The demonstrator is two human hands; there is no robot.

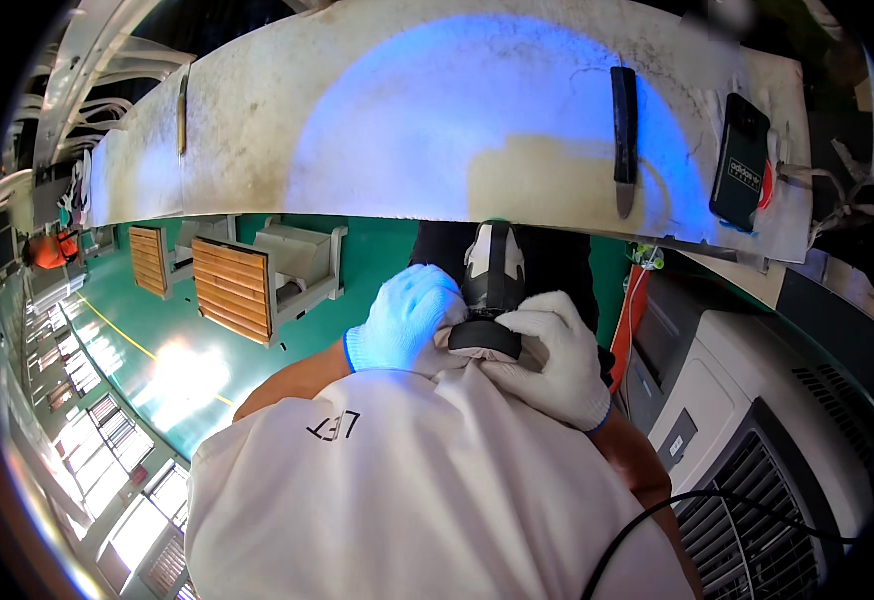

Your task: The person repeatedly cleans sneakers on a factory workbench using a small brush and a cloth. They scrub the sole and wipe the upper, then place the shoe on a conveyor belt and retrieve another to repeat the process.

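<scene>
A black and white shoe is held close against my white shirt, below the near edge of the workbench. Its toe points away from me, toward the bench. My left hand, in a white knitted glove lit blue, is closed at the left side of the shoe's heel end. On the other side, my gloved right hand pinches the heel end with thumb and fingers. Between the two hands lies the shoe's rounded dark heel part with a pale rim. The left fingertips are partly hidden.
A knife with a black handle and a dark phone lie on the pale workbench. Slatted wooden-topped stools stand at left on the green floor. A large grey vented machine and a black cable are close on my right.
</scene>
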